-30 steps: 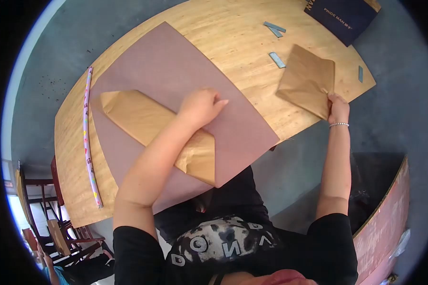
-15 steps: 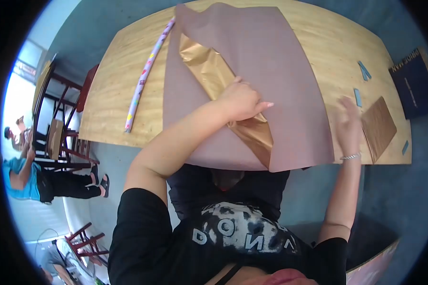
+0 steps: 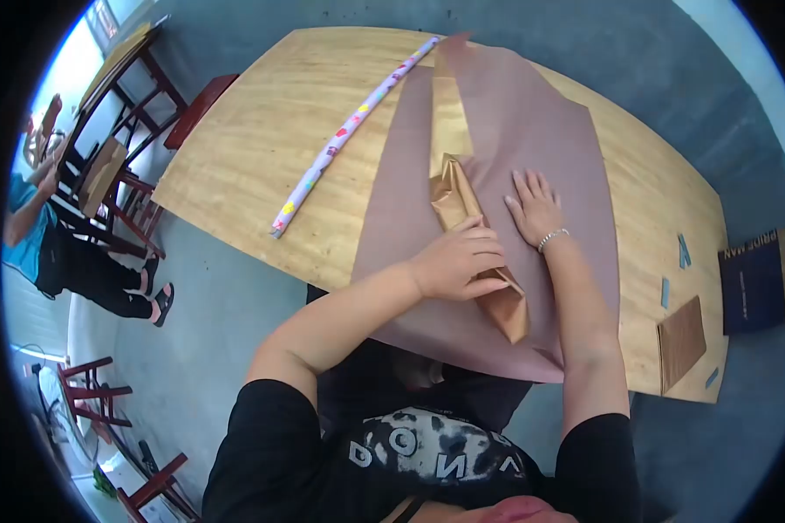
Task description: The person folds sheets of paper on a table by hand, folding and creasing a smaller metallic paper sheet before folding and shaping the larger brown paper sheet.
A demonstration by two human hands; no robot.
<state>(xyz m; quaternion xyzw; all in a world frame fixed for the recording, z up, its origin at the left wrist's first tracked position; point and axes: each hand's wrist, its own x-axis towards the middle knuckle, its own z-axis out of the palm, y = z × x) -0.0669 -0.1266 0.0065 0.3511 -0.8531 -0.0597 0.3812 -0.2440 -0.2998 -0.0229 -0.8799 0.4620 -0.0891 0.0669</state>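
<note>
A large sheet of wrapping paper, dull mauve on the face that shows, lies across the wooden table. Down its middle runs a creased gold strip, apparently a folded-over part with the shiny side up. My left hand is closed over the lower part of this gold fold, fingers together and thumb toward the right. Part of the fold is hidden beneath that hand. Just to the right, my right hand lies flat on the mauve face with its fingers spread.
A patterned wrapping-paper roll lies left on the table. At right are a brown folded piece, blue strips and, beyond the edge, a dark blue bag. A person stands at far left near stools.
My right hand has come from the table's right side onto the paper. My left hand has shifted lower along the gold fold, which is now narrower and more bunched. The view has turned.
</note>
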